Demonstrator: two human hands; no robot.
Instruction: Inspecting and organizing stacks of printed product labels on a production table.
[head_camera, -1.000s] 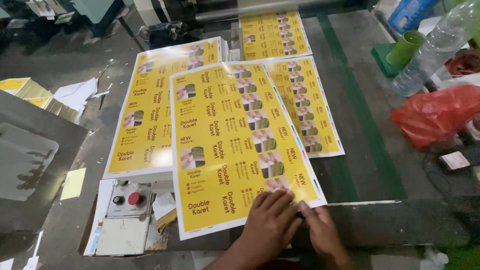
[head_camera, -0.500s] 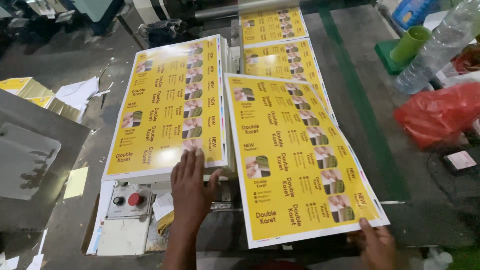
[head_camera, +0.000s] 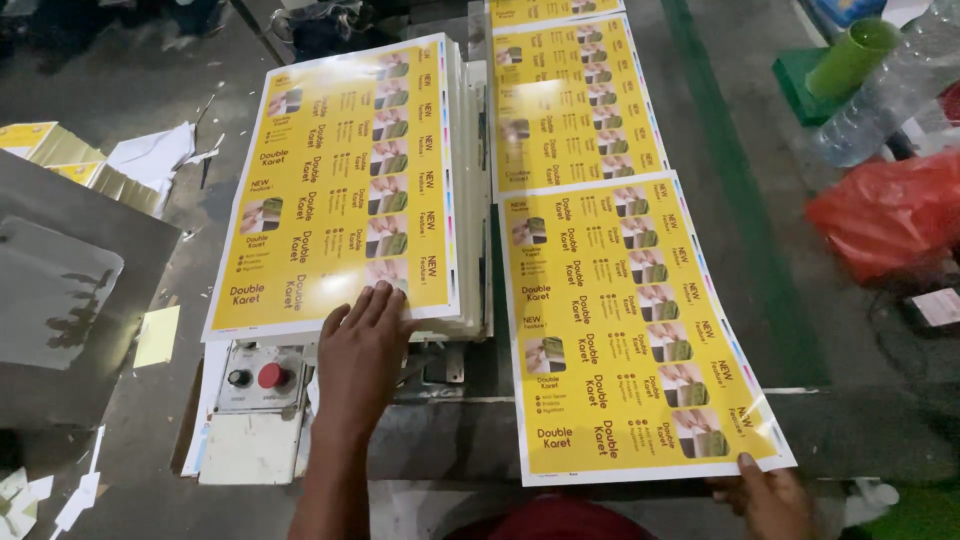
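Since 0.5 s ago: loose sheet (head_camera: 625, 330) slid further right and nearer, now fully off stack (head_camera: 345, 185). Left hand (head_camera: 362, 350) flat, fingers spread, pressing stack's near edge. Right hand (head_camera: 770, 495) pinching sheet's near-right corner, thumb on top. Risks: sheet overhangs table (head_camera: 790, 250) edge, held by one corner only, so could sag, crease or slip; stack could skew if palm shifts. Containers: clear bottle (head_camera: 885, 95) contents can't tell; red bag (head_camera: 885, 225) bulging, contents hidden; green cup (head_camera: 850, 55) on its side.
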